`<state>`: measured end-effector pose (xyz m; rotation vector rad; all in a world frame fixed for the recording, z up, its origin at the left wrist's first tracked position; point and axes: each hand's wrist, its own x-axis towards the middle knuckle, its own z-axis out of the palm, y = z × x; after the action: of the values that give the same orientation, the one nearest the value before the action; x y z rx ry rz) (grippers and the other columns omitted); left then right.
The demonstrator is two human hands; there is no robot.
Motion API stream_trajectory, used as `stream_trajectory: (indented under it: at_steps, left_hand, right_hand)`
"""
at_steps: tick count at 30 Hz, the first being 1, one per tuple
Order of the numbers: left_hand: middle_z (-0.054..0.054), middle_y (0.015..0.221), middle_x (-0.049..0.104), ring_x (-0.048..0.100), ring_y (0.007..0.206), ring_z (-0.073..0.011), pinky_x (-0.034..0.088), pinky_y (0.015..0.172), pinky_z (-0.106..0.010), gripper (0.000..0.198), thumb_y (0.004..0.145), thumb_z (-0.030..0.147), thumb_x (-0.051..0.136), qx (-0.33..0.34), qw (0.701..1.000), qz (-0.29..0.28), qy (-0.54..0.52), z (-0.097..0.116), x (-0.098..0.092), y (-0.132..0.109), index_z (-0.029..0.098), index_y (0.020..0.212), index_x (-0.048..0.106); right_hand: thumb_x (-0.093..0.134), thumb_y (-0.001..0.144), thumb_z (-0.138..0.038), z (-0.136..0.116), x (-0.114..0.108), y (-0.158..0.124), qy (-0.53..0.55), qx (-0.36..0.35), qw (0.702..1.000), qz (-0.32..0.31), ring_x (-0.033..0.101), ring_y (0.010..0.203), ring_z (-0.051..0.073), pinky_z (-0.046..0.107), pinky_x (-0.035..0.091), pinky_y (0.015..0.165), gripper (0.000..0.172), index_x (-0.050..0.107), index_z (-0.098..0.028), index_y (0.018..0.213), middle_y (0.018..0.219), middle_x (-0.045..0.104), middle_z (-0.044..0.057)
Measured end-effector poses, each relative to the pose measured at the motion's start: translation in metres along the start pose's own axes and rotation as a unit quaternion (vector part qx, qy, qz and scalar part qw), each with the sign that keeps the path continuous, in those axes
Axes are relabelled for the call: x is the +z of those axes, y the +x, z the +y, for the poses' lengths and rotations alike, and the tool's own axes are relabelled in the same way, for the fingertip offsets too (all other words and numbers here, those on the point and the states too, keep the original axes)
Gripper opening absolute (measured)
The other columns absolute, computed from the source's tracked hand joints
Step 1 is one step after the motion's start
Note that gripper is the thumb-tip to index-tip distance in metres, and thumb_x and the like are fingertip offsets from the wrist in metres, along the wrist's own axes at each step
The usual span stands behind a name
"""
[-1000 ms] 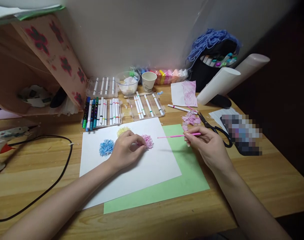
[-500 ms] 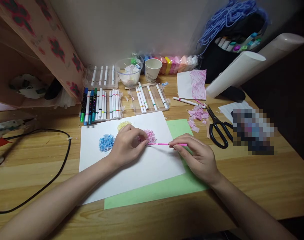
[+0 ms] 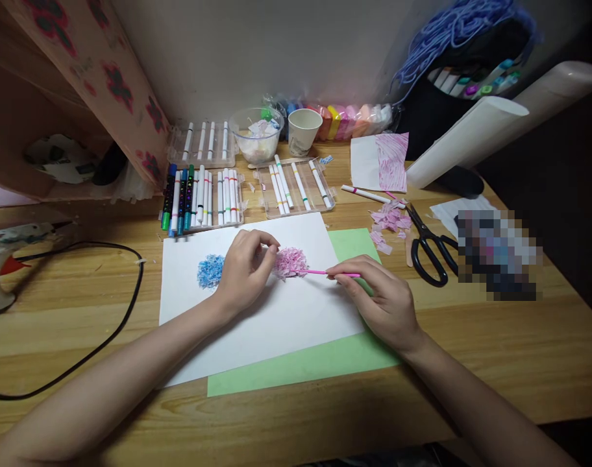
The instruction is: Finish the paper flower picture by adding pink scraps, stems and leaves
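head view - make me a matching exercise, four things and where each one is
Things
1. pink stick
2. paper cup
3. green sheet
4. scissors

Places
A. next to the clear bowl
B. next to the pink paper scraps
C. in the right hand
D. partly under the white sheet

Pairs: 1-C, 2-A, 3-D, 4-B

- Open counter (image 3: pixel 296 425) runs along the near edge, below the green paper (image 3: pixel 296 370)
- Bare white paper (image 3: pixel 276 327) leaves room nearside, between left hand (image 3: pixel 245 269) and right hand (image 3: pixel 376 298)
- Thin pink stick (image 3: pixel 318 272) bars the gap from right hand to pink shred mound (image 3: pixel 292 262)
- Marker cases (image 3: pixel 314 194) wall off the far side
- Scissors (image 3: pixel 425 232) obstruct the far right
- Black cable (image 3: pixel 140 279) loops across the left
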<state>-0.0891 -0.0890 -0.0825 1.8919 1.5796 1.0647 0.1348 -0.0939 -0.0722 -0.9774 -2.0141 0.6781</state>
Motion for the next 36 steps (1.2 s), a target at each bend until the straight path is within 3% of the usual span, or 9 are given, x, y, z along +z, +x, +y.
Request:
stream_trajectory:
  at_steps: [3, 13, 22, 26, 30, 33, 36]
  left_hand:
    - [-0.001, 0.082, 0.058, 0.050, 0.077, -0.0157, 0.039, 0.068, -0.030, 0.012, 0.089, 0.019, 0.045, -0.034, 0.999, 0.014, -0.025, -0.001, 0.001, 0.000, 0.020, 0.083, 0.055]
    - [-0.001, 0.079, 0.057, 0.052, 0.079, -0.0161, 0.040, 0.071, -0.031, 0.012, 0.089, 0.017, 0.045, -0.024, 0.998, 0.026, -0.058, -0.001, 0.002, -0.001, 0.020, 0.082, 0.054]
    - [0.000, 0.077, 0.057, 0.053, 0.078, -0.0161, 0.040, 0.072, -0.030, 0.013, 0.089, 0.017, 0.044, -0.016, 0.997, 0.032, -0.063, -0.001, 0.001, -0.003, 0.020, 0.081, 0.054]
    - [0.000, 0.077, 0.057, 0.052, 0.078, -0.0162, 0.040, 0.072, -0.030, 0.012, 0.088, 0.017, 0.044, -0.009, 0.998, 0.033, -0.047, -0.001, 0.000, -0.003, 0.020, 0.081, 0.053]
    - [0.000, 0.077, 0.057, 0.052, 0.078, -0.0161, 0.040, 0.072, -0.030, 0.012, 0.088, 0.017, 0.044, -0.005, 0.999, 0.032, -0.038, -0.001, -0.001, -0.003, 0.020, 0.081, 0.053]
    - [-0.001, 0.078, 0.057, 0.052, 0.078, -0.0162, 0.039, 0.071, -0.030, 0.013, 0.088, 0.017, 0.043, -0.002, 0.999, 0.030, -0.034, 0.000, -0.001, -0.003, 0.020, 0.081, 0.053]
    - [-0.001, 0.079, 0.057, 0.051, 0.078, -0.0163, 0.039, 0.071, -0.030, 0.013, 0.088, 0.017, 0.043, 0.006, 0.999, 0.023, -0.028, 0.001, -0.002, -0.003, 0.020, 0.080, 0.053]
  right_hand:
    - [0.056, 0.087, -0.009, 0.000, 0.001, 0.000, -0.004, 0.001, 1.000, 0.004, 0.061, 0.082, 0.016, 0.028, 0.046, 0.072, 0.015, 0.063, -0.020, 0.094, 0.084, 0.067, 0.003]
    - [0.057, 0.087, -0.011, -0.009, 0.009, 0.017, -0.078, -0.067, 0.994, 0.025, 0.061, 0.074, 0.016, 0.029, 0.047, 0.069, 0.009, 0.063, -0.017, 0.088, 0.078, 0.067, 0.005]
    - [0.050, 0.091, -0.020, -0.022, 0.020, 0.039, -0.151, -0.143, 0.978, -0.027, 0.058, 0.068, 0.017, 0.030, 0.045, 0.066, 0.016, 0.063, -0.019, 0.082, 0.073, 0.068, 0.005]
    - [0.052, 0.091, -0.026, -0.025, 0.027, 0.044, -0.166, -0.077, 0.983, -0.011, 0.058, 0.068, 0.017, 0.029, 0.043, 0.065, 0.018, 0.062, -0.019, 0.077, 0.072, 0.066, 0.004]
    - [0.054, 0.090, -0.029, -0.021, 0.024, 0.042, -0.044, 0.041, 0.998, 0.032, 0.059, 0.065, 0.014, 0.027, 0.045, 0.062, 0.019, 0.060, -0.018, 0.076, 0.070, 0.065, 0.002]
    - [0.053, 0.090, -0.033, -0.010, 0.008, 0.040, 0.073, 0.106, 0.987, 0.098, 0.059, 0.059, 0.012, 0.024, 0.046, 0.055, 0.019, 0.060, -0.018, 0.081, 0.067, 0.062, 0.000]
    - [0.053, 0.090, -0.037, 0.009, -0.013, 0.039, 0.109, 0.114, 0.967, 0.201, 0.060, 0.061, 0.012, 0.024, 0.047, 0.055, 0.021, 0.059, -0.019, 0.081, 0.070, 0.062, 0.001]
